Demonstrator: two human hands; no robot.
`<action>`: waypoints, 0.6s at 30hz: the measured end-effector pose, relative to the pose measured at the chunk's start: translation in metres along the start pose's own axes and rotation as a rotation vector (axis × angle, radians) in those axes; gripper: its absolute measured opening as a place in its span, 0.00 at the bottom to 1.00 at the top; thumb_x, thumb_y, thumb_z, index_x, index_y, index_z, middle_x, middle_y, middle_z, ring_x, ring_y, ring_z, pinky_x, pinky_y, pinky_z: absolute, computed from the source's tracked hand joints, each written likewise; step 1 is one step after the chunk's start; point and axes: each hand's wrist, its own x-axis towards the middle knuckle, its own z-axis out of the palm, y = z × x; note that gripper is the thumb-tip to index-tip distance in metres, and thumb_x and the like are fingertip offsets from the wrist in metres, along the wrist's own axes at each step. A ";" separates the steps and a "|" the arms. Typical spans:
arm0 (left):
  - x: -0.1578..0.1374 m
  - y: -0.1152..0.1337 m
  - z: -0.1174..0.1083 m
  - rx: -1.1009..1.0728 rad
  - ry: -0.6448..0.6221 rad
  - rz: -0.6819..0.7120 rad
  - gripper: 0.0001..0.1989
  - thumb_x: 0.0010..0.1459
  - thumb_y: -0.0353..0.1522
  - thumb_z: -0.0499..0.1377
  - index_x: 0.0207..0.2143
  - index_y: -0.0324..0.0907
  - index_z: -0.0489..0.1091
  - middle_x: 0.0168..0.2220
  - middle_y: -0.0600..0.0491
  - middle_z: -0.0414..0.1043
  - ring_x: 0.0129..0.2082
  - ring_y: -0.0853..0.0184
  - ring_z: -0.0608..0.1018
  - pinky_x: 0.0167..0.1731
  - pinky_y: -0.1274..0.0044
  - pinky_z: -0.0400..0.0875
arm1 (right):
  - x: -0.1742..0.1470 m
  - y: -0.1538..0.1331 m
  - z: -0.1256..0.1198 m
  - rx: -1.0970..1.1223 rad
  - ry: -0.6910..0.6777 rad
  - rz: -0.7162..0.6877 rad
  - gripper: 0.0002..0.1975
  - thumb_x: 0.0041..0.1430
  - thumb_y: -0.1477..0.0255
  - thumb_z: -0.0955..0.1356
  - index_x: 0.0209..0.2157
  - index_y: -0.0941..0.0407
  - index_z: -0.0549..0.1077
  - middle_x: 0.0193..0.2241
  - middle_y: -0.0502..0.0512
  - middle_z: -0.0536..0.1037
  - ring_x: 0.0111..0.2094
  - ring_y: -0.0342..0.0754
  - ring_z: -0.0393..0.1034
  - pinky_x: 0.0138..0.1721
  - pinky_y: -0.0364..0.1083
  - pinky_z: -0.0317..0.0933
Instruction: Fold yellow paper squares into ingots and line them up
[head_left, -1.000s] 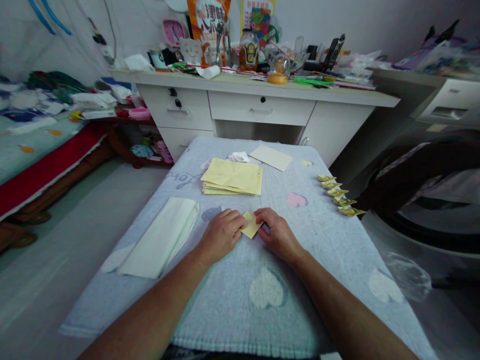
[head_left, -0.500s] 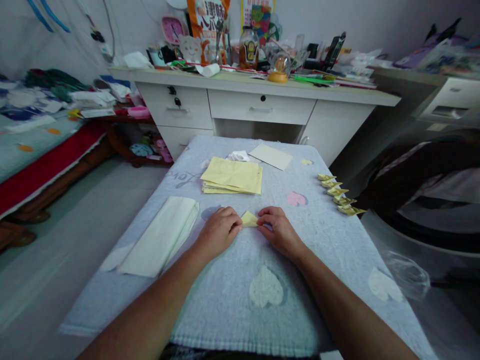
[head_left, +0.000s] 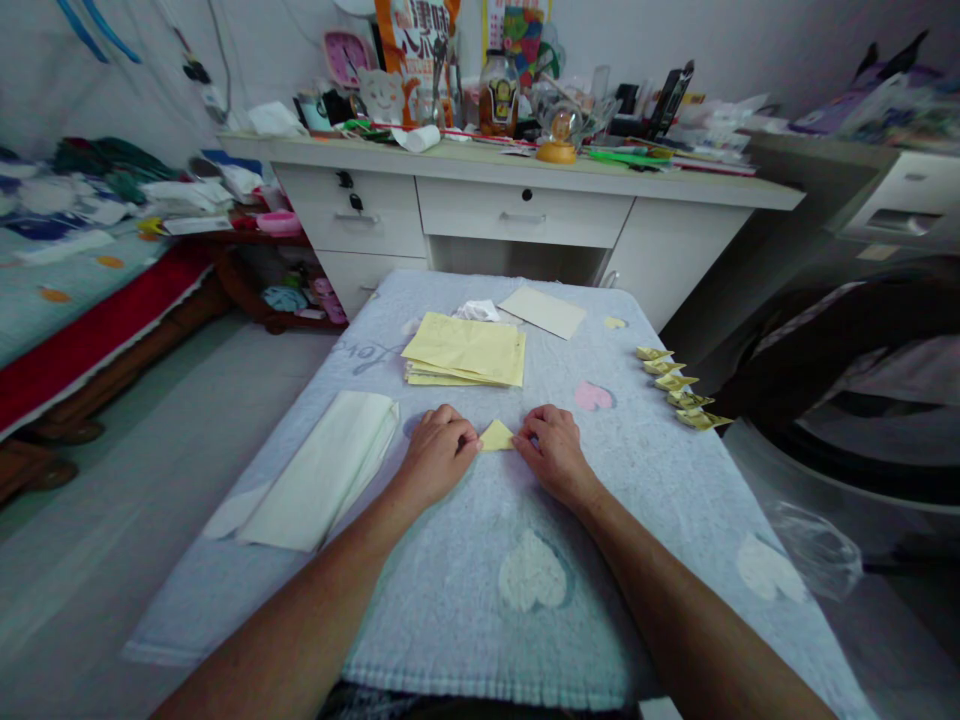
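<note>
A small triangle of folded yellow paper [head_left: 496, 437] lies between my hands, its point facing away from me. My left hand [head_left: 441, 447] pinches its left corner, fingers curled together. At the opposite corner my right hand [head_left: 553, 450] pinches with thumb and fingertips. Just beyond them is a stack of yellow paper sheets [head_left: 465, 347]. Several small folded yellow paper boats [head_left: 675, 383] stand in a row along the right edge of the cloth-covered table [head_left: 450, 600].
A folded white cloth or paper bundle [head_left: 322, 470] lies on the left. Behind the stack are a crumpled white tissue [head_left: 478, 311] and a pale card [head_left: 543, 312]. A cluttered white desk [head_left: 480, 155] stands behind the table; a washing machine [head_left: 892, 230] is at the right.
Both hands have shifted slightly away from me, and the right fingers are tucked in more. More of the yellow triangle shows between them.
</note>
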 end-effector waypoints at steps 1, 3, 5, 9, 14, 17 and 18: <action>0.000 0.000 0.000 -0.007 -0.004 -0.004 0.06 0.55 0.33 0.58 0.27 0.42 0.72 0.33 0.52 0.67 0.38 0.63 0.71 0.41 0.70 0.64 | 0.000 -0.001 0.000 -0.005 0.000 0.006 0.06 0.58 0.70 0.68 0.30 0.56 0.76 0.39 0.57 0.71 0.43 0.52 0.61 0.45 0.51 0.54; 0.000 0.000 -0.001 -0.031 -0.008 -0.012 0.05 0.54 0.33 0.59 0.28 0.42 0.72 0.33 0.53 0.67 0.38 0.63 0.71 0.42 0.70 0.64 | 0.000 -0.001 0.000 -0.012 0.001 0.007 0.06 0.58 0.70 0.68 0.30 0.56 0.76 0.39 0.57 0.71 0.43 0.53 0.61 0.45 0.51 0.54; 0.000 0.000 -0.001 -0.054 -0.007 -0.026 0.04 0.53 0.33 0.60 0.27 0.42 0.72 0.33 0.53 0.67 0.39 0.63 0.71 0.43 0.70 0.64 | 0.000 -0.002 -0.001 -0.018 0.002 0.004 0.06 0.58 0.70 0.68 0.30 0.56 0.76 0.39 0.57 0.71 0.43 0.52 0.60 0.45 0.51 0.54; 0.000 0.002 -0.001 -0.035 -0.012 -0.063 0.05 0.53 0.32 0.59 0.26 0.43 0.73 0.34 0.53 0.68 0.38 0.63 0.70 0.42 0.70 0.63 | 0.000 -0.002 0.000 -0.037 0.001 0.007 0.07 0.58 0.69 0.68 0.29 0.56 0.75 0.39 0.57 0.71 0.43 0.53 0.60 0.44 0.51 0.54; -0.001 0.004 0.001 0.043 -0.008 -0.071 0.08 0.56 0.32 0.56 0.26 0.43 0.73 0.35 0.52 0.69 0.38 0.62 0.69 0.41 0.70 0.62 | 0.001 -0.003 0.002 -0.067 -0.001 0.017 0.07 0.58 0.69 0.68 0.28 0.56 0.75 0.39 0.58 0.71 0.43 0.53 0.61 0.45 0.51 0.54; -0.001 0.006 0.003 0.086 0.000 -0.082 0.08 0.56 0.32 0.55 0.26 0.43 0.73 0.36 0.51 0.69 0.38 0.62 0.69 0.41 0.69 0.61 | 0.001 -0.004 0.002 -0.082 0.001 0.036 0.07 0.57 0.69 0.68 0.28 0.56 0.74 0.39 0.58 0.71 0.43 0.54 0.61 0.45 0.51 0.54; -0.001 0.007 0.003 0.098 0.001 -0.083 0.08 0.56 0.32 0.55 0.26 0.43 0.72 0.36 0.51 0.69 0.38 0.62 0.68 0.41 0.69 0.61 | 0.001 -0.005 0.002 -0.085 0.004 0.040 0.07 0.57 0.69 0.68 0.27 0.56 0.74 0.40 0.58 0.71 0.43 0.54 0.61 0.45 0.51 0.54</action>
